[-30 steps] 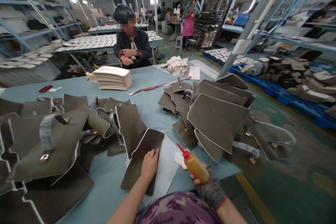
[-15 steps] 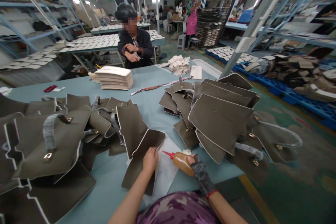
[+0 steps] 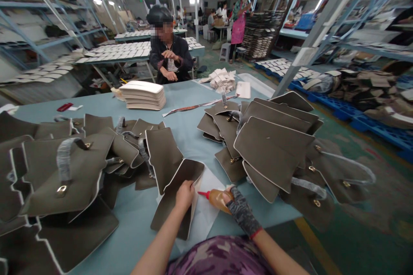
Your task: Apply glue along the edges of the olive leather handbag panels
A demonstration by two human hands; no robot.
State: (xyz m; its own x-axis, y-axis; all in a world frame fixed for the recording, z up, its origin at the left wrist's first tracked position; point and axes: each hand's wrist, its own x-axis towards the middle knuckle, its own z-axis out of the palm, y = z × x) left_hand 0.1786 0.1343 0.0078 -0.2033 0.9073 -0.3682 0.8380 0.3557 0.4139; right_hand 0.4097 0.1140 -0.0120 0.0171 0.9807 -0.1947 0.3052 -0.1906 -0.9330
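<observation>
My left hand [image 3: 185, 194], bare, pinches the edge of a dark olive bag panel [image 3: 170, 210] with pale edges, which lies folded in front of me. A white sheet [image 3: 206, 210] is spread under and beside that panel. In my right hand [image 3: 237, 204], which wears a grey fingerless glove, is an amber squeeze glue bottle [image 3: 217, 200]. Its red nozzle points left at the panel's edge, close to my left fingers; whether the tip touches the edge I cannot tell. Another olive panel [image 3: 163, 154] with a film-wrapped handle leans just beyond.
Olive bag pieces with wrapped handles [image 3: 80, 172] crowd the left of the blue table; more panels [image 3: 272, 150] are stacked on the right. Behind stand a pile of cream boards [image 3: 142, 94] and pale pieces [image 3: 222, 79]. A person [image 3: 170, 51] sits across the table; a metal post [image 3: 300, 58] rises at right.
My right hand has shifted the glue bottle slightly left, nearer my left fingers. The seated person has raised one hand a little. The view has moved slightly.
</observation>
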